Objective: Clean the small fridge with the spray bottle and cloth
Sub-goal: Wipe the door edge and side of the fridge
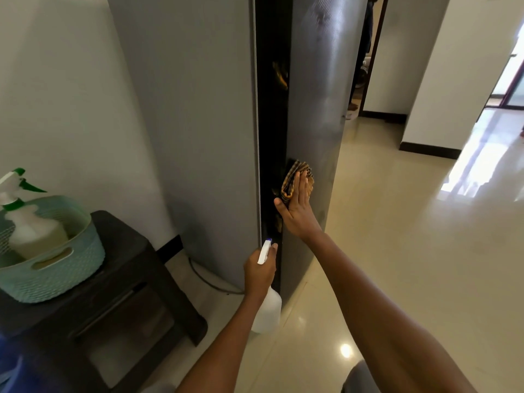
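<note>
A tall grey fridge point(204, 131) fills the middle of the view, seen from its side edge, with a dark gap along the door seam. My right hand point(297, 211) lies flat on the door front, low down, and presses a folded yellow checked cloth point(292, 177) against it. My left hand point(259, 272) grips a white spray bottle point(268, 310) by its neck. The nozzle points up at the dark door edge, just below my right hand.
A dark plastic stool point(119, 296) stands at the left against the white wall. It carries a teal basket point(62, 268) with a green-topped spray bottle point(25, 222) inside. A cable point(209, 282) runs on the floor behind the fridge. Glossy tiled floor point(411, 251) stretches to the right.
</note>
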